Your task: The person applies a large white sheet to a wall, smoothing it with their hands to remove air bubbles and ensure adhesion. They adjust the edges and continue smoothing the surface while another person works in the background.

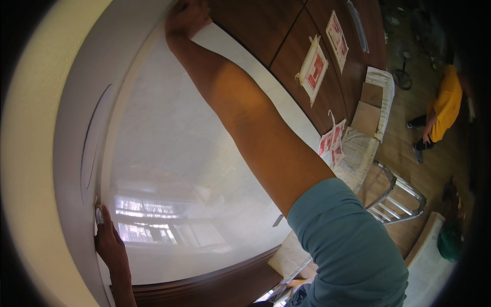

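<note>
The left hand [108,244] has its grip nearly flat, fingers pressing the edge of a glossy white panel [174,153]. The right hand [185,19] curls over the panel's far top edge. The panel stands against brown wooden doors [286,46], its long axis running upward; a stepladder [399,197] stands on the wooden floor [404,138].

A large glossy white panel [179,169] fills the left and middle of the view, mirroring window light near its lower edge. A pale curved frame [76,128] runs along its left side. Dark wood borders its near and far-right edges.
</note>
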Tool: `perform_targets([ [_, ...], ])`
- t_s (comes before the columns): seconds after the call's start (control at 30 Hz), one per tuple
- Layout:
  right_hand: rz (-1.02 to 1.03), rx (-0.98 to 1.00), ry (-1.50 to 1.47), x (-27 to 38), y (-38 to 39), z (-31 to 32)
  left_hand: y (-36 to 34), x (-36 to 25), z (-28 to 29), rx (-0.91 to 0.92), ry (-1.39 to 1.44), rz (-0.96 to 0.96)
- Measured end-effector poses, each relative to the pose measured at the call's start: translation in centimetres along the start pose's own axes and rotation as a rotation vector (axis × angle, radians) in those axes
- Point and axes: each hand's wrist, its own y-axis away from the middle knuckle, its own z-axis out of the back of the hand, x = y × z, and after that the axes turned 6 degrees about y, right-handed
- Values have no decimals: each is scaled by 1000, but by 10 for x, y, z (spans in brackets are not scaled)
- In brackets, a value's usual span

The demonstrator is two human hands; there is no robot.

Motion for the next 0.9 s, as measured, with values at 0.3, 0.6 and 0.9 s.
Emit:
perform_targets([
  [0.3,21,24,-22,0,1,3,2,0,0,47,-4,38],
  [0.6,15,-3,-4,0,1,1,2,-1,1,38,-4,33],
  [0.9,9,16,11,-1,0,-1,1,0,-2,46,-2,49],
])
